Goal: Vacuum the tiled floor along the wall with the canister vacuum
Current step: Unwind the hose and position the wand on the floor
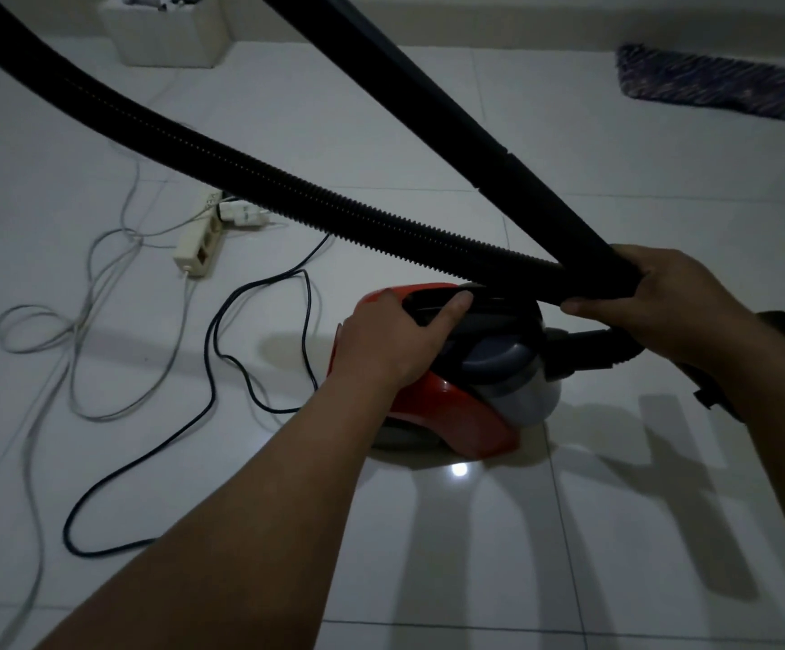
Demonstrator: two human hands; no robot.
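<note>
Red canister vacuum (447, 410) on white tiled floor (615, 532), centre; left hand (390, 340) closed around its black handle (433, 304); right hand (658, 302) gripping black wand (451, 114), ribbed hose (240, 166) stretching far left.

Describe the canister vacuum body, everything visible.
The canister vacuum has a glossy red plastic shell, a grey front section and a black top handle. It sits on the white tiled floor. The left hand grips its handle; a black ribbed hose passes above it, and a dark cord lies beside it.
</note>
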